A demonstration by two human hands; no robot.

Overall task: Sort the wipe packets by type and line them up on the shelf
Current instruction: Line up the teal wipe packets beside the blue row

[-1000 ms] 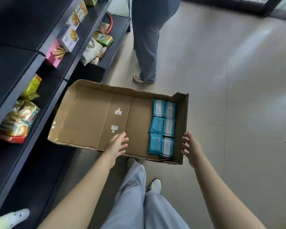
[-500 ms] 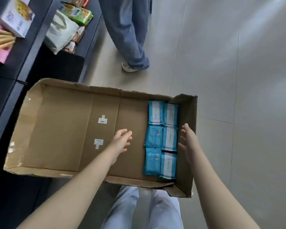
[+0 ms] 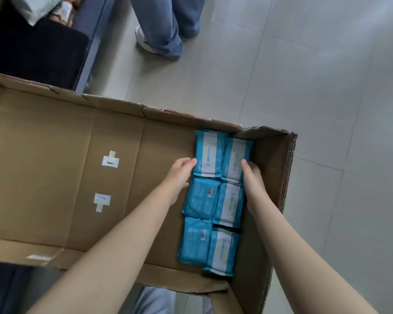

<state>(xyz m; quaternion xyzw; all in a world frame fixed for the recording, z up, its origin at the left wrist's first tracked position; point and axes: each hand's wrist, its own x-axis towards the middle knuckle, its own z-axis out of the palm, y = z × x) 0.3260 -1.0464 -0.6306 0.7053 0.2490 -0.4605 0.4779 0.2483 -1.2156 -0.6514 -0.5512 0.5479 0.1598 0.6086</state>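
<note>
Several blue wipe packets lie flat in two columns at the right end of a shallow cardboard box [image 3: 55, 105]. Some show a white label, others a barcode. My left hand [image 3: 179, 175] touches the left edge of the far-left packet [image 3: 210, 152] with its fingertips. My right hand [image 3: 253, 177] lies against the right side of the far-right packet [image 3: 235, 159], thumb on top. Its fingers are hidden between the packet and the box wall. The middle packets [image 3: 201, 197] and the near packets [image 3: 222, 251] lie untouched between my forearms.
The rest of the box floor is bare cardboard with two white tape patches [image 3: 110, 160]. A dark shelf unit [image 3: 93, 41] stands at the upper left with a white bag [image 3: 34, 7] on it. Another person's legs [image 3: 166, 26] stand on the tiled floor beyond the box.
Both hands moved forward into the box and closed in on the two farthest packets from either side. The view dropped closer to the box.
</note>
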